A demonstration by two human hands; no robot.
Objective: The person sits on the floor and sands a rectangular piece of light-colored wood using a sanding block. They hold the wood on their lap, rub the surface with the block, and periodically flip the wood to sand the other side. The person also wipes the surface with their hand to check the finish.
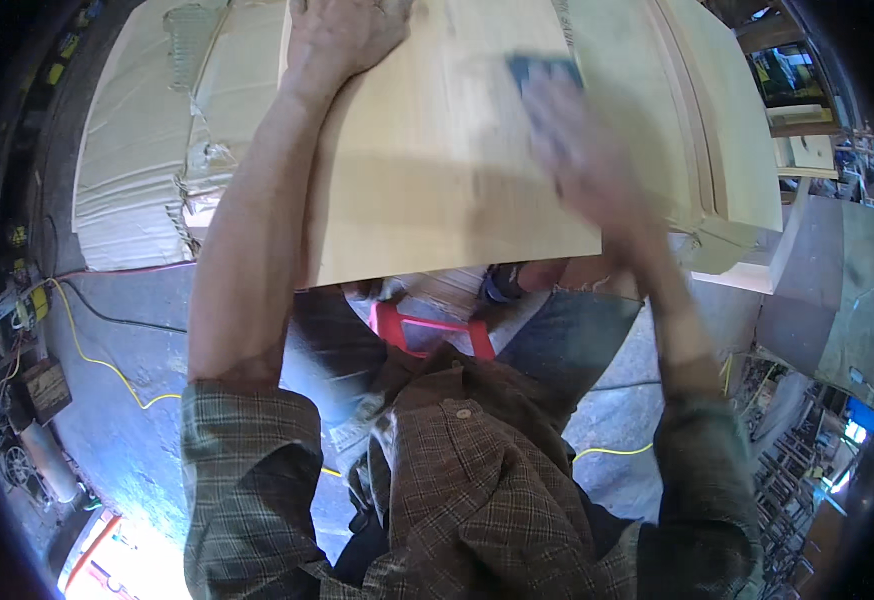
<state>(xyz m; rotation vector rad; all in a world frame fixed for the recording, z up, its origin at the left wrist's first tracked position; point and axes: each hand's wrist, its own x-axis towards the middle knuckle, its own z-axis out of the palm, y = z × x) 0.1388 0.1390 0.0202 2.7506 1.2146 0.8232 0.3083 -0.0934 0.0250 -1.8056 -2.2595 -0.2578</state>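
Observation:
A pale, smooth wooden board (437, 190) lies in front of me, its near edge above my lap. On the far left part of it rests my left hand (350, 35), flat and back up, with the fingertips cut off by the upper rim. My right hand (582, 145), smeared by motion, presses a dark blue-grey piece of sandpaper (545, 72) against the board's right side. The fingers lie over the sandpaper and cover part of it.
Worn cardboard (137, 140) lies under and beside the board, with more cardboard (647, 120) on the right. A yellow cord (107, 360) crosses the grey floor (137, 320). Red plastic parts (427, 325) show between my legs. Metal clutter (787, 440) stands at the right.

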